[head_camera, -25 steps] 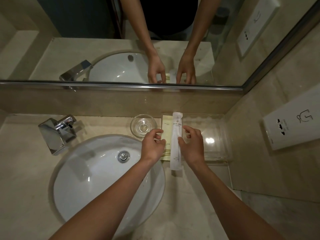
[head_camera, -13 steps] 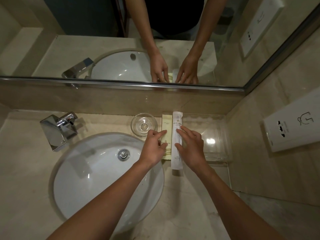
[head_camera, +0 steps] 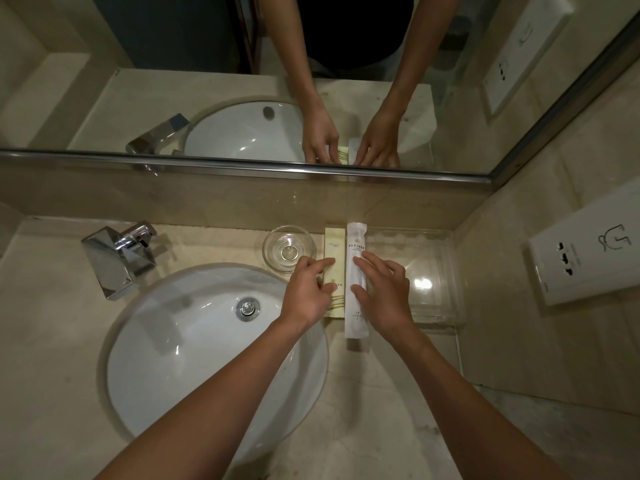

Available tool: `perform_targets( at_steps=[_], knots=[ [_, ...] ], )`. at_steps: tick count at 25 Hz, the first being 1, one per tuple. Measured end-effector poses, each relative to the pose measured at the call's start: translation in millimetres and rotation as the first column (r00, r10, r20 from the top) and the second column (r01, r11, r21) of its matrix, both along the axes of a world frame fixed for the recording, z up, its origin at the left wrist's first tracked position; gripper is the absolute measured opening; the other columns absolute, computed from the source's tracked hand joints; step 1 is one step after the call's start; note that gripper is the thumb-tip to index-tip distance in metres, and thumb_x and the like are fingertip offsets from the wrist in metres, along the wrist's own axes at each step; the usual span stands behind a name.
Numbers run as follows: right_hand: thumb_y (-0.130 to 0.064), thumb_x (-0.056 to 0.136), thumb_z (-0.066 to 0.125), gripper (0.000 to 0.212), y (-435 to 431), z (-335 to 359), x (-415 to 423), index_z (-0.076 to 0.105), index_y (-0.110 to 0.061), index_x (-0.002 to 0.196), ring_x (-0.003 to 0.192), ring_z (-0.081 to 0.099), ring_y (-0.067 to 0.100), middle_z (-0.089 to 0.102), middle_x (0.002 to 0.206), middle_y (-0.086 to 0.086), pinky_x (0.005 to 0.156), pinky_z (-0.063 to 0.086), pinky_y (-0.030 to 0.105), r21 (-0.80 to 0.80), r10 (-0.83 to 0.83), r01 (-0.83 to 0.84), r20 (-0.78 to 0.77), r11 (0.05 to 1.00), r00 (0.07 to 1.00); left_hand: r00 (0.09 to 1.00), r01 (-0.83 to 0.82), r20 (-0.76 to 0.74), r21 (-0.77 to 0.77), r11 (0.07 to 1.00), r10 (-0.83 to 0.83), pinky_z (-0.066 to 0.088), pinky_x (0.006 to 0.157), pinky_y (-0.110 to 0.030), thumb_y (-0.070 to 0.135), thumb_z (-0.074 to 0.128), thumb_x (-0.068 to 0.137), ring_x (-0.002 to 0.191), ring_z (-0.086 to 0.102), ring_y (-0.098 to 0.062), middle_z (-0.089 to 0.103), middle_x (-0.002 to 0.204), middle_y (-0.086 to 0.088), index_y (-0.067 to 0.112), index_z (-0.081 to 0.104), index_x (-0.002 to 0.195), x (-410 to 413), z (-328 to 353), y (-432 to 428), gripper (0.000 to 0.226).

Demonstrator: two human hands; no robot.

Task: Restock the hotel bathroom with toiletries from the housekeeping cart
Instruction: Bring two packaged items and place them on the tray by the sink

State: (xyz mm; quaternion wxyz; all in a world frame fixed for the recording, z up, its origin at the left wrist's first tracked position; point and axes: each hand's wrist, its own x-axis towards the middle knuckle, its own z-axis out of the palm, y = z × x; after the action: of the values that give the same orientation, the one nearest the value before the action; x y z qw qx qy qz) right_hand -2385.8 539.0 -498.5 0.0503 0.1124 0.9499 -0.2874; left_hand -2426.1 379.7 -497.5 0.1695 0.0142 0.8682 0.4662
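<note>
forearms (head_camera: 214, 403) come in over the near edge of the counter (head_camera: 381, 420), the left one crossing the white sink basin (head_camera: 180, 358) sunk into the near left. just past the basin's far right rim both hands sit palms down, side by side and apart. the left hand (head_camera: 306, 294) is loosely open: its index finger lies straight on the cream packet (head_camera: 335, 242), the thumb touches the same packet lower down, and the other fingers bend slackly, gripping nothing. the right hand (head_camera: 386, 292) is open wider, fingers spread and nearly straight; its index fingertip and thumb rest against the right side of the white packet (head_camera: 356, 322), with nothing curled round it. the two packets lie flat and parallel, just beside each other, running near to far with their far ends close to the counter's back edge; the longer white one sticks out nearer than the cream one. they lie at the left end of the clear tray (head_camera: 455, 282) in the counter's far right corner; whether inside it or against its left wall i cannot tell. just left of the cream packet stands a small glass dish (head_camera: 289, 249), and farther left the chrome faucet (head_camera: 117, 259). beyond the back edge the mirror (head_camera: 173, 98) reflects both hands.
</note>
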Motion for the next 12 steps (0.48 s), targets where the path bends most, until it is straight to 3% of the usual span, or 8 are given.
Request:
perform_targets(
  at_steps=[4,12],
  knots=[
    [-0.028,0.095,0.065,0.054,-0.7,1.0,-0.7,0.049,-0.030,0.146,0.134,0.024,0.014,0.038,0.158,-0.015,0.102,0.018,0.027,0.006,0.000,-0.001,0.014,1.000,1.000,1.000,-0.005,-0.010,0.012,1.000,0.005,0.055,0.085,-0.027,0.006,0.071,0.092,0.066,0.052,-0.009,0.046,0.102,0.013,0.023,0.063,0.135,-0.6,-1.3,-0.7,0.047],
    [-0.029,0.096,0.063,0.053,-1.9,-0.6,-0.8,0.048,-0.031,0.147,0.131,0.023,0.012,0.037,0.158,-0.016,0.096,0.016,0.026,0.037,0.002,-0.003,0.015,0.999,1.000,0.999,-0.046,0.004,0.034,0.998,0.046,0.054,0.086,-0.027,0.005,0.071,0.091,0.070,0.053,-0.011,0.046,0.101,0.010,0.023,0.064,0.135,-2.8,-2.6,2.7,0.049]
  ],
)
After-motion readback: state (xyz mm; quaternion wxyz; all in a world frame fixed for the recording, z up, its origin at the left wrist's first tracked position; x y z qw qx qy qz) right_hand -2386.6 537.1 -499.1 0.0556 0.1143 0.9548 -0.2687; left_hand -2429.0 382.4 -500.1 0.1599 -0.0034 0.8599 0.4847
